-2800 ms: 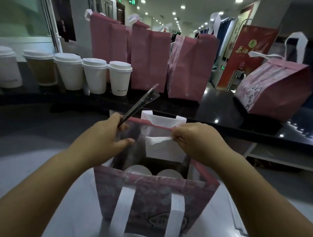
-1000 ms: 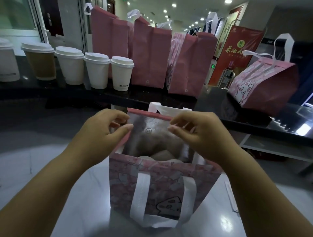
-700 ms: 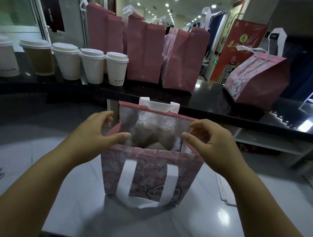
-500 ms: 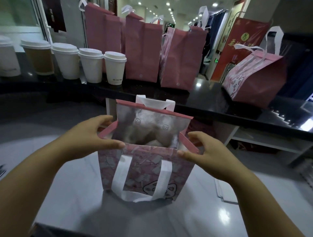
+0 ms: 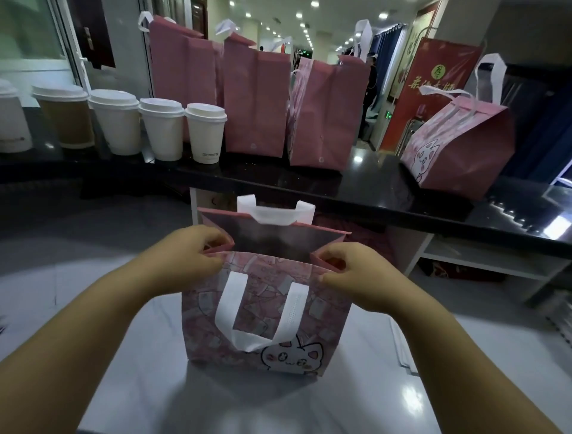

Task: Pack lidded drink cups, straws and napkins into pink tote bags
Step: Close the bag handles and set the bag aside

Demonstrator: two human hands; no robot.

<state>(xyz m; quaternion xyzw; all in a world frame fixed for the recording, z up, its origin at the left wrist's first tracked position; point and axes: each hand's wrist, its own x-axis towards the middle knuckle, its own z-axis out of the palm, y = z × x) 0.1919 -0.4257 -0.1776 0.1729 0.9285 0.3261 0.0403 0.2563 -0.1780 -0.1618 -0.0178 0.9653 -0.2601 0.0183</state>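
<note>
A pink tote (image 5: 266,309) stands toward the far edge of the glossy grey tabletop (image 5: 148,365). The left hand (image 5: 188,257) pinches its left rim corner and the right hand (image 5: 356,272) pinches its right. Behind, a black counter (image 5: 387,189) carries lidded cups (image 5: 161,130) and bags (image 5: 253,102) under ceiling lights (image 5: 314,3).

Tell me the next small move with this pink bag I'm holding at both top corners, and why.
Probably bring the front and back rims together to shut the tote bag. Your left hand and right hand each pinch a side edge at the top, yet the mouth gapes, with the silver lining showing.
</note>
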